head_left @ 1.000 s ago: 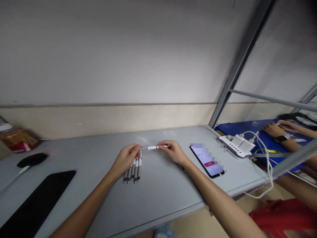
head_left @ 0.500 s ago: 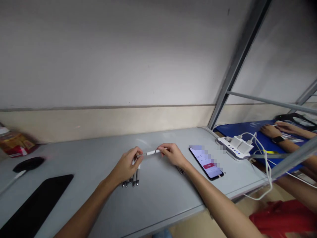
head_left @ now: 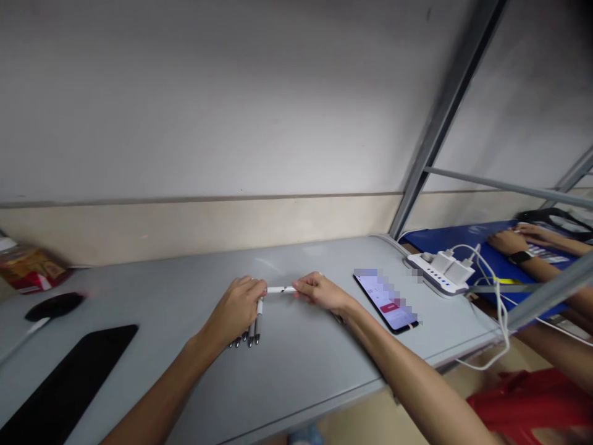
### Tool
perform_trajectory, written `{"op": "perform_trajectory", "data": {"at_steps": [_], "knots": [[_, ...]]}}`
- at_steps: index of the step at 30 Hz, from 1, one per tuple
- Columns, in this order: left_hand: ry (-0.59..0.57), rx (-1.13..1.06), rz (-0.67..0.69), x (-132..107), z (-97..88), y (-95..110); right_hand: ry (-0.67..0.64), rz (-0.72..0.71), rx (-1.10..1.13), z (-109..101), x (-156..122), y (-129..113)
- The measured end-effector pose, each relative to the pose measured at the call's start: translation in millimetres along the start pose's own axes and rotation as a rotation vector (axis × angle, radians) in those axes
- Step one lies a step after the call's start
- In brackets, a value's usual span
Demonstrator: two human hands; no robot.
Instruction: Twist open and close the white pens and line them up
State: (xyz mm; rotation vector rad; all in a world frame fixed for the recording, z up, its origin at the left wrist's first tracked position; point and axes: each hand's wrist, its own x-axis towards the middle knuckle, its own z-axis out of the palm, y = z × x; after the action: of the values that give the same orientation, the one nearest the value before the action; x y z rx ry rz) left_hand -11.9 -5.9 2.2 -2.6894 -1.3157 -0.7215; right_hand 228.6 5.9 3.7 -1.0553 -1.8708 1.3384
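Behind everything stands a big gray wall [head_left: 231, 105], with a cream strip [head_left: 296, 219] along its bottom. Up against it is a smooth gray bench [head_left: 296, 371]. Over the middle of the bench, a white pen [head_left: 280, 289] goes sideways from hand to hand: the left hand [head_left: 241, 306] pinches one end and the right hand [head_left: 319, 290] pinches the other. More pens [head_left: 257, 330] lie side by side on the bench, partly hidden by the left hand. To the right are a lit phone [head_left: 384, 300] and a white power strip [head_left: 438, 275] with plugs in it. Far left sits a jar [head_left: 32, 269] with a white lid. Past a slanted metal post [head_left: 445, 123], another person's hands [head_left: 507, 242] are over a blue surface [head_left: 456, 247]. Something red [head_left: 523, 402] is down low, nearby.
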Motion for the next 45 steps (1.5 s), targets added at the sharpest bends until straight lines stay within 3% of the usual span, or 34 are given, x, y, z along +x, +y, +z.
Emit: {"op": "perform_trajectory", "data": {"at_steps": [4, 9, 14, 26, 45], "knots": [[-0.002, -0.049, -0.014, 2.1, 0.2, 9.5, -0.013, 0.054, 0.328, -3.1, 3.8, 3.0], [0.016, -0.145, -0.031, 3.5, -4.6, 11.9, 0.174, -0.042, 0.746, -5.8, 7.9, -2.3], [0.024, 0.024, -0.14, 1.4, -0.7, -0.4, 0.179, -0.032, 1.081, -13.5, 6.8, -0.7], [-0.029, 0.045, -0.213, -3.6, 8.6, -1.6, 0.234, -0.141, 1.062, -20.7, 6.3, 3.4], [-0.032, -0.03, -0.209, -3.2, 12.2, 5.7, 0.238, -0.099, 0.945, -21.1, 6.6, -1.1]]}}
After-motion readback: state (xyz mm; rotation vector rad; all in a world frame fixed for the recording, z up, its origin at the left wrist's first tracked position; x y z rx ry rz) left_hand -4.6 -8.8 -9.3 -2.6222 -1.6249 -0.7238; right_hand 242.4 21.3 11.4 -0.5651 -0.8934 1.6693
